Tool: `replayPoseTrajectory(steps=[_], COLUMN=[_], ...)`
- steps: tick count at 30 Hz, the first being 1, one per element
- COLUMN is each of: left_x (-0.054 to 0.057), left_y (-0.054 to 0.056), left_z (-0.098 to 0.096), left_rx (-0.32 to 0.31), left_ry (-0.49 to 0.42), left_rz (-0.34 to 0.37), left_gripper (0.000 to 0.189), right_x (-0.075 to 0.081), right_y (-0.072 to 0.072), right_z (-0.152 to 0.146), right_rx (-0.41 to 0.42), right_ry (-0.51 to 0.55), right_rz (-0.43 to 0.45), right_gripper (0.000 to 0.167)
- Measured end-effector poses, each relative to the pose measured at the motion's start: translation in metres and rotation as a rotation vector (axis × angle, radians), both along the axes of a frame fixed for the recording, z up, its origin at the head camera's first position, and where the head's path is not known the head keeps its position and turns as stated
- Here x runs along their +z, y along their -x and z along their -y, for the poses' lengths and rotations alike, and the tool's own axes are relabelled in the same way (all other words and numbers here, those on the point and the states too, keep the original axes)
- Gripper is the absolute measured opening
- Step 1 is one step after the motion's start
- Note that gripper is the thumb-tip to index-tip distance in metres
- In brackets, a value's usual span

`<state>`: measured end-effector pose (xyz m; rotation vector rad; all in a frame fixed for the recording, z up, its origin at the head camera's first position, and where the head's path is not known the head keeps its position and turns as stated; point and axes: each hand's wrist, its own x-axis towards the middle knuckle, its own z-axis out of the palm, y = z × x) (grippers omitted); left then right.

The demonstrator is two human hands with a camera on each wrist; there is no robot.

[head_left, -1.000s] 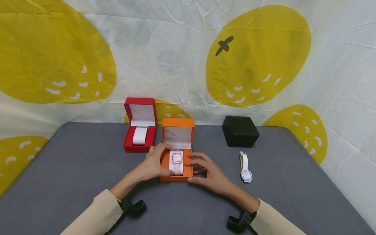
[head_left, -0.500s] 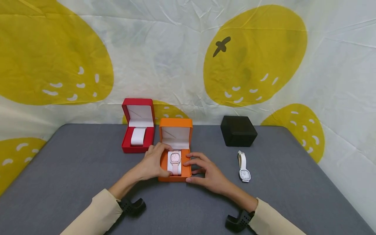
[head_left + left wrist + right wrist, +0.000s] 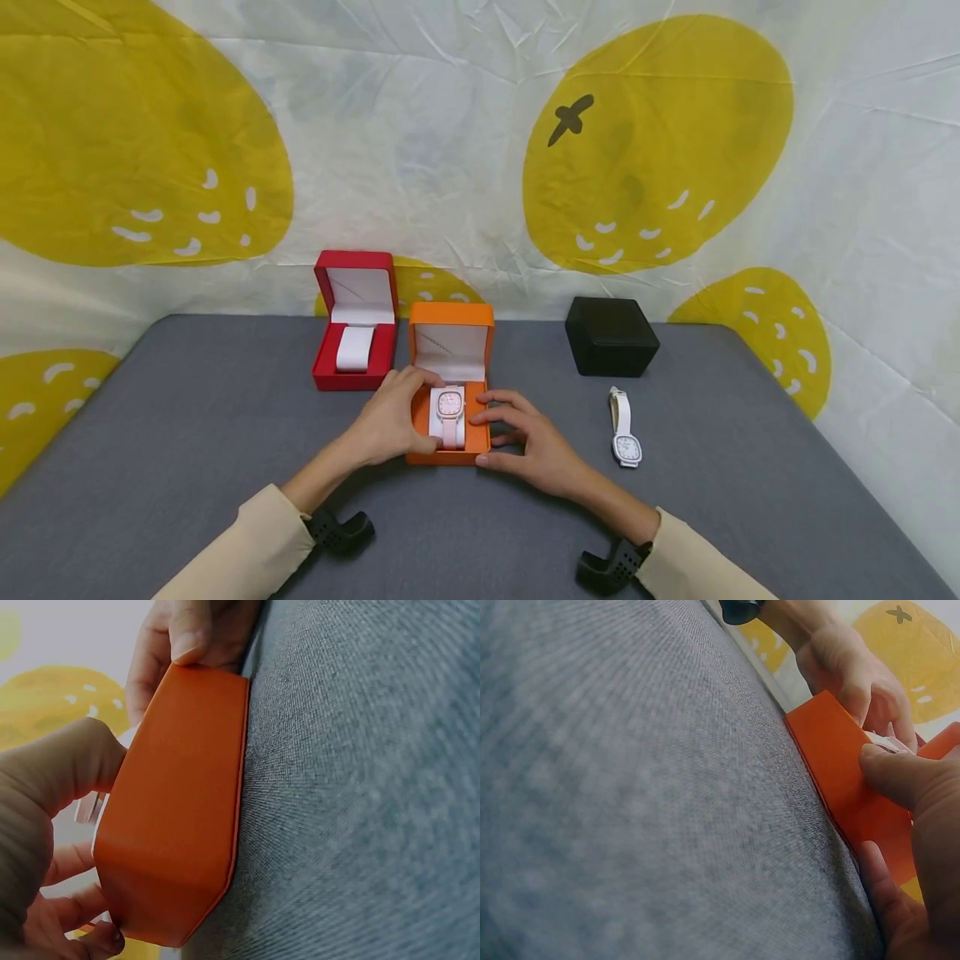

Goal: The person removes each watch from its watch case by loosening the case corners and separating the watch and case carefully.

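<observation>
An orange watch box (image 3: 478,398) stands with its lid up on the table. In it, a pink watch (image 3: 450,405) sits strapped round a white cushion (image 3: 434,423). My left hand (image 3: 390,419) reaches in from the left, its thumb at the cushion's front end and its index finger at the back end, pinching it. The left wrist view shows that thumb bent over the box's front rim. My right hand (image 3: 542,442) holds the box's right side, thumb at the front corner, fingers along the side rim. In the right wrist view the thumb (image 3: 896,774) lies on the orange wall.
Behind on the left, a red watch box (image 3: 354,379) stands with its lid up, holding a bare white cushion (image 3: 355,348). A lidded black box (image 3: 613,337) is at the back right. A white watch (image 3: 624,427) lies in front of it on the grey table (image 3: 225,433).
Both hands and the orange box keep their places. Only the head view shifts slightly.
</observation>
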<state>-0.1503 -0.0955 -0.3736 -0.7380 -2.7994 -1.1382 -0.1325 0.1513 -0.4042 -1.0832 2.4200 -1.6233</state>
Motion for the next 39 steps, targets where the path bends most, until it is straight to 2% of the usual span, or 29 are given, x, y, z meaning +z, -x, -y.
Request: replayPoseTrajectory(steps=[5, 14, 19, 23, 26, 31, 33, 36, 39], left_x=[0.000, 0.001, 0.000, 0.001, 0.004, 0.014, 0.019, 0.023, 0.023], left_y=[-0.002, -0.004, -0.003, -0.002, -0.002, -0.003, -0.003, -0.001, 0.000], left_z=[-0.003, -0.004, -0.004, 0.000, 0.002, 0.002, 0.001, 0.000, -0.002], left_rx=[-0.004, -0.032, -0.080, -0.090, -0.059, -0.014, -0.008, -0.010, -0.017], left_ry=[0.012, -0.024, -0.062, -0.071, 0.010, 0.290, 0.371, 0.418, 0.410], left_rz=[-0.064, -0.084, -0.054, -0.012, -0.043, -0.214, -0.254, -0.250, -0.213], left_gripper=[0.065, 0.066, 0.068, 0.067, 0.066, 0.072, 0.073, 0.072, 0.071], right_x=[0.000, -0.002, -0.003, -0.003, -0.003, -0.003, -0.003, -0.003, -0.002], right_y=[-0.001, -0.002, -0.002, -0.002, -0.001, -0.001, 0.000, 0.000, 0.000], right_z=[-0.001, -0.001, -0.002, -0.003, -0.002, -0.001, 0.000, 0.000, 0.000], right_rx=[0.003, -0.011, -0.009, -0.011, -0.018, -0.025, -0.023, -0.017, -0.016], right_ry=[0.006, -0.014, -0.010, -0.012, -0.021, -0.032, -0.035, -0.031, -0.028], right_rz=[-0.004, 0.003, -0.007, -0.006, 0.007, 0.005, -0.007, -0.013, -0.019], right_gripper=[0.040, 0.041, 0.041, 0.041, 0.041, 0.041, 0.041, 0.041, 0.040])
